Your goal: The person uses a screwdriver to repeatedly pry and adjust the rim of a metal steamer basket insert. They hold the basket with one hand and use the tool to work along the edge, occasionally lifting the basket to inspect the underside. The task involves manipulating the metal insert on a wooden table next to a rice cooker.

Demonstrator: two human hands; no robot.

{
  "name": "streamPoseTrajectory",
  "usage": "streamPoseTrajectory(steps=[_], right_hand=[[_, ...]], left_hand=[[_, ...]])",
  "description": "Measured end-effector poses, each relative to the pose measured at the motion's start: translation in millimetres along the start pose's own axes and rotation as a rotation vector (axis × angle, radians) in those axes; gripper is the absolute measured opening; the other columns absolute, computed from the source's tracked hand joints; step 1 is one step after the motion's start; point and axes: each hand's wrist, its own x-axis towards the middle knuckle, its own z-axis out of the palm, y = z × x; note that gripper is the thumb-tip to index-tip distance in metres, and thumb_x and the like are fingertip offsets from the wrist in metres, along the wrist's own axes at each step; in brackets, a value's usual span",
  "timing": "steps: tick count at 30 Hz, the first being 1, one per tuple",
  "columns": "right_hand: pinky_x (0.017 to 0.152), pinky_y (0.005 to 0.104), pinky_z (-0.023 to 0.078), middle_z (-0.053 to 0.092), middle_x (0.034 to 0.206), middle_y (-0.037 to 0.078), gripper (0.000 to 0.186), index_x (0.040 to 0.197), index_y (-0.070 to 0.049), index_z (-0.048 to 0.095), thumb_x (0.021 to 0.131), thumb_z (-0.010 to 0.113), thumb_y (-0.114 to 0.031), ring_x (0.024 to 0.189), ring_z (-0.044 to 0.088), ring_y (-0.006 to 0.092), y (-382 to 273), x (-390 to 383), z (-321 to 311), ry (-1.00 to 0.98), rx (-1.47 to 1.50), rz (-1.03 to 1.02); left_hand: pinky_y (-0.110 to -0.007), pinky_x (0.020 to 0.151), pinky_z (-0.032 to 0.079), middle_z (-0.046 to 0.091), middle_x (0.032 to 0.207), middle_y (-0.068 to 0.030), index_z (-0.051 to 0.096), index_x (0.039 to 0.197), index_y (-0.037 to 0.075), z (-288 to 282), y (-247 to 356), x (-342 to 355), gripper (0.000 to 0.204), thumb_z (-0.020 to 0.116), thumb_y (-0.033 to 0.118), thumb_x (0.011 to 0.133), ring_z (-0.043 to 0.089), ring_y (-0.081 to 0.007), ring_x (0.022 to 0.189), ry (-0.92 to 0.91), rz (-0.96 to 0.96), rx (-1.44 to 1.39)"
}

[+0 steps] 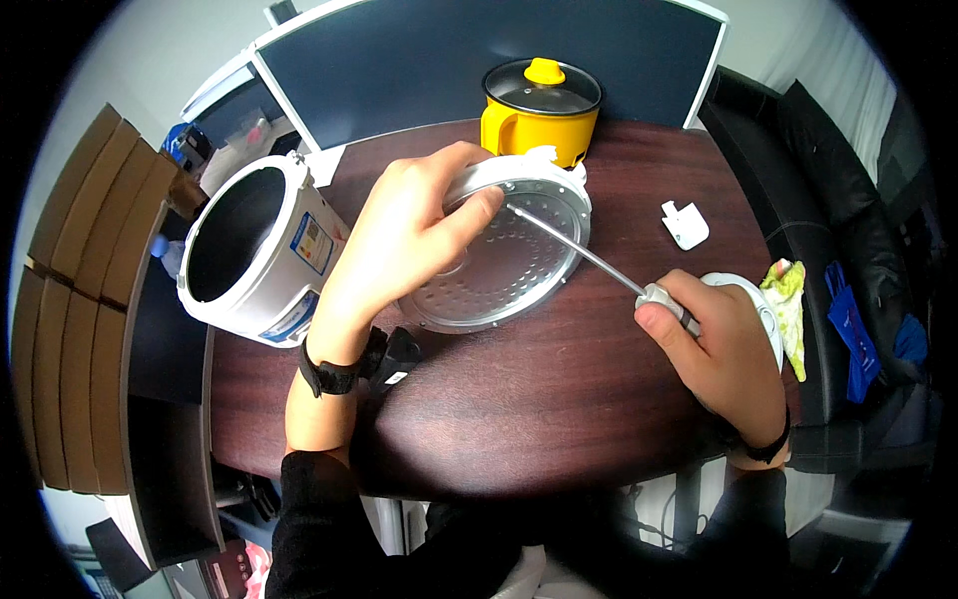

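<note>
My left hand (424, 215) grips the upper left edge of a round rice cooker lid (499, 265), tilted up with its dimpled metal inner face toward me. The fingers go behind the rim and the thumb lies on the front. In my right hand (714, 349) is a screwdriver (599, 262), its fingers closed round the pale handle. The shaft points up and left, its tip at the lid's upper rim near my left thumb. The white rice cooker body (264, 250) stands open on the left, its inside dark.
A yellow pot (549, 118) with a glass lid stands behind the rice cooker lid. A small white plastic piece (686, 225) lies on the table (469, 419) to the right. Partly behind my right hand is a white round part (766, 311), beside a yellow-green cloth (788, 309). A dark divider (399, 75) borders the back.
</note>
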Motion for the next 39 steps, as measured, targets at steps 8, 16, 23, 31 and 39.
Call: streamPoseTrajectory(steps=[8,16,23,31,39], right_hand=[[0.062,0.0331,0.051,0.07,0.085,0.016,0.026,0.094,0.0,0.067,0.082,0.077,-0.021,0.074,0.07,0.0286,7.7,1.3,7.7,0.282,-0.241,-0.119],[0.062,0.0341,0.051,0.07,0.087,0.016,0.027,0.097,0.0,0.066,0.081,0.078,-0.019,0.074,0.07,0.0289,-0.7,-2.0,5.8,0.261,-0.254,-0.11],[0.059,0.0349,0.049,0.068,0.085,0.014,0.028,0.097,-0.002,0.066,0.082,0.077,-0.023,0.07,0.068,0.0286,0.4,-3.8,5.9,0.291,-0.303,-0.112],[0.055,0.039,0.047,0.066,0.078,0.015,0.029,0.093,-0.002,0.063,0.087,0.071,-0.029,0.062,0.064,0.032,-0.5,-6.3,15.6,0.285,-0.302,-0.072],[0.053,0.0409,0.044,0.059,0.065,0.017,0.031,0.088,-0.002,0.059,0.097,0.059,-0.031,0.055,0.058,0.0338,9.0,4.2,19.6,0.031,0.021,0.006]], left_hand=[[-0.035,0.057,0.048,0.064,0.065,-0.0164,0.065,0.105,-0.006,0.3,4.5,-1.4,0.033,0.061,0.023,0.089,0.065,-0.0252,0.058,-0.013,-0.03,0.037],[-0.027,0.057,0.05,0.068,0.077,-0.0113,0.063,0.113,-0.006,-3.3,9.1,-3.7,0.031,0.064,0.017,0.091,0.063,-0.0121,0.062,-0.061,-0.052,0.087],[-0.027,0.057,0.05,0.067,0.073,-0.011,0.064,0.112,-0.005,1.1,11.9,-3.5,0.03,0.064,0.017,0.091,0.065,-0.0134,0.061,-0.038,-0.02,0.086],[-0.035,0.055,0.047,0.062,0.069,-0.0207,0.062,0.109,-0.006,12.5,10.5,-6.7,0.028,0.065,0.014,0.089,0.064,-0.0276,0.058,0.081,0.147,0.226],[-0.036,0.054,0.046,0.06,0.067,-0.0218,0.062,0.105,-0.006,12.6,8.2,-5.7,0.025,0.066,0.013,0.088,0.064,-0.031,0.057,0.115,0.143,0.278]])
